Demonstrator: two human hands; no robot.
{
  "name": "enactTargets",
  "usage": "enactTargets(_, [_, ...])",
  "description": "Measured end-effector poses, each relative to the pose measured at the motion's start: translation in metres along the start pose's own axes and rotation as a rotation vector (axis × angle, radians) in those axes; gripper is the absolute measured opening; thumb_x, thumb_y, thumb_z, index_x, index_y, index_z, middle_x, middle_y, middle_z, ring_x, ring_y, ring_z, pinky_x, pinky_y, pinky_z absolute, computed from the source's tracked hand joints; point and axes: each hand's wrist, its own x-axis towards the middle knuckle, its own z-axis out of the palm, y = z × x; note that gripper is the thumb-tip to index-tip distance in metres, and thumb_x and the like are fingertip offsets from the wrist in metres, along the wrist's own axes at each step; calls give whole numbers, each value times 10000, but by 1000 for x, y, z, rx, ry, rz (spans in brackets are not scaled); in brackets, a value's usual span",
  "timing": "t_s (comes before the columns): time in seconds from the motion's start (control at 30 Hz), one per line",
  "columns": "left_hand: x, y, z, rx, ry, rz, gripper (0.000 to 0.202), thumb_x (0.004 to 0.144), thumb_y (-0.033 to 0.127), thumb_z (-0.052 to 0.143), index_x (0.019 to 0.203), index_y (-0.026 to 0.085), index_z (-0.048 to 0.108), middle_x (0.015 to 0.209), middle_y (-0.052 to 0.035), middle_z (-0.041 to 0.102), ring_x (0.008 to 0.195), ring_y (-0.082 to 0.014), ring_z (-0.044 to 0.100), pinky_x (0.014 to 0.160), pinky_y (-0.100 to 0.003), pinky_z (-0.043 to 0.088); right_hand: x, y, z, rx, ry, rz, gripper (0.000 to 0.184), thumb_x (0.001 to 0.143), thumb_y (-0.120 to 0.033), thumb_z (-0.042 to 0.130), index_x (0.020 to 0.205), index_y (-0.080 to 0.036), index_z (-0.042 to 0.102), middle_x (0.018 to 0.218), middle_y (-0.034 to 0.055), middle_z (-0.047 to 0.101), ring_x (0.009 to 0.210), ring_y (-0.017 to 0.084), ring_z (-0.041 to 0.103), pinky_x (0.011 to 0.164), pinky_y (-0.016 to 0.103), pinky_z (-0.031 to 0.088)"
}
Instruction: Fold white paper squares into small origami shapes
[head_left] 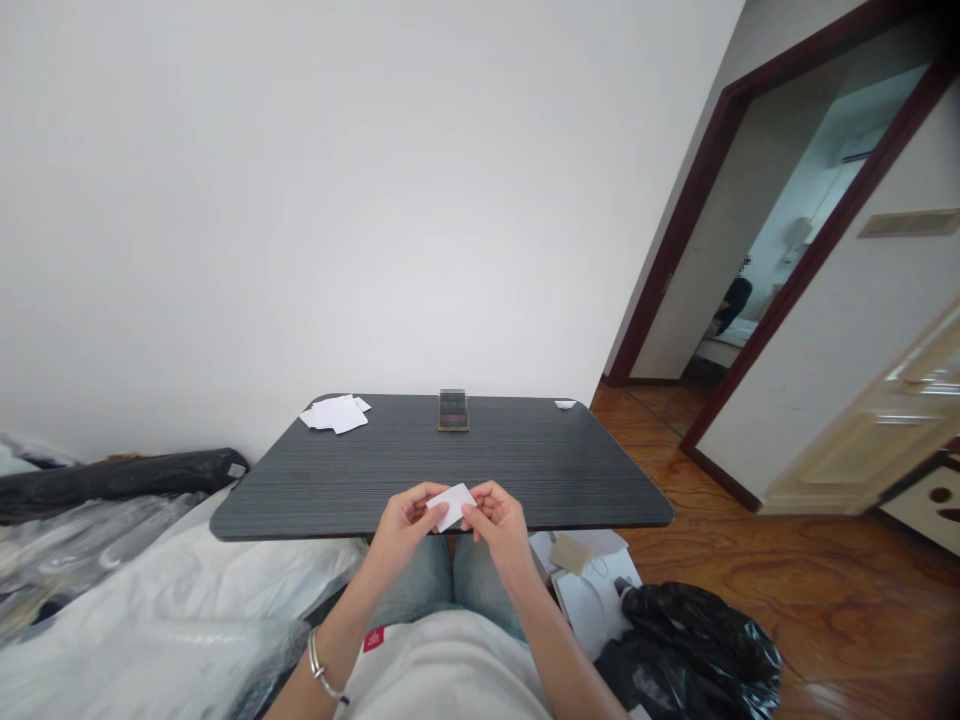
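Both hands on one small white paper!

Here we are at the near edge of the dark surface (pixel 525 450), and the action is dead center: a small white paper (pixel 453 507), held up at a tilt between two hands. The left grip (pixel 407 517) has it pinched at its left side, thumb lying on top. Across from it, the right grip (pixel 501 517) pinches the right side, thumb on top as well, fingers curled in behind. The two thumbs almost face each other across the white. Whether the paper is folded, it's too small to tell!

Look up the surface now. Far left, a loose pile of white sheets (pixel 334 413) lies overlapping near the corner. Far edge, just about the middle, a phone (pixel 453 411) lies straight ahead of the hands, well apart from them. And over in the far right corner, one little white scrap (pixel 565 405), all on its own!

Down at the wrist, a silvery bracelet (pixel 318 663) circles the left arm. Below the surface on the right, a pale box (pixel 589 600) sits with a tan piece (pixel 570 553) on it, and right beside it, a shiny black plastic bag (pixel 705 640) bunches up on the wooden floor (pixel 832 600). Off to the left, a long black roll (pixel 135 480) lies by the white wall (pixel 375 200).
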Motion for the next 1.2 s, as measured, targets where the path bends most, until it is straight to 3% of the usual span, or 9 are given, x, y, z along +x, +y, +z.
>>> enactTargets(0.2, [-1, 1, 0, 41, 6, 37, 213, 700, 304, 567, 789, 113, 604, 607, -13, 565, 508, -90, 451, 460, -178, 342, 1, -1, 0, 44, -47, 25, 137, 643, -270, 630, 671, -158, 557, 471, -28, 542, 426, 82, 483, 345, 154, 327])
enactTargets(0.33, [-1, 4, -1, 99, 17, 63, 200, 705, 295, 555, 727, 112, 635, 616, -33, 584, 509, -97, 451, 463, -187, 340, -1, -6, 0, 100, -64, 41, 102, 632, -245, 628, 644, -163, 568, 499, -16, 560, 467, 101, 518, 379, 172, 366])
enactTargets(0.53, [-2, 4, 0, 56, 45, 110, 149, 689, 247, 570, 634, 121, 627, 520, 6, 530, 483, -83, 415, 478, -186, 318, -2, -8, 0, 158, -66, 33, 67, 624, -206, 623, 610, -164, 572, 562, -14, 563, 524, 111, 559, 410, 174, 401])
enactTargets(0.8, [-3, 4, -3, 149, 51, 202, 178, 724, 261, 535, 655, 121, 620, 565, -9, 534, 528, -102, 445, 511, -199, 340, -2, -16, -1, 144, -36, 60, 184, 716, -345, 543, 747, -164, 559, 574, 8, 612, 513, 122, 585, 390, 162, 383])
enactTargets(1.0, [-3, 3, -3, 258, 19, 256, 176, 756, 222, 499, 674, 129, 624, 631, -31, 580, 602, -124, 510, 581, -216, 394, -1, -16, -3, 77, -101, 164, 250, 676, -362, 605, 580, -131, 584, 514, 22, 619, 414, 85, 537, 369, 150, 382])
enactTargets(1.2, [-2, -3, -4, 222, 55, 184, 168, 731, 242, 531, 815, 125, 617, 789, -70, 620, 690, -154, 559, 616, -237, 437, 0, -14, -7, 111, -87, 209, 243, 627, -349, 658, 559, -124, 596, 516, 25, 632, 422, 88, 553, 414, 171, 443])
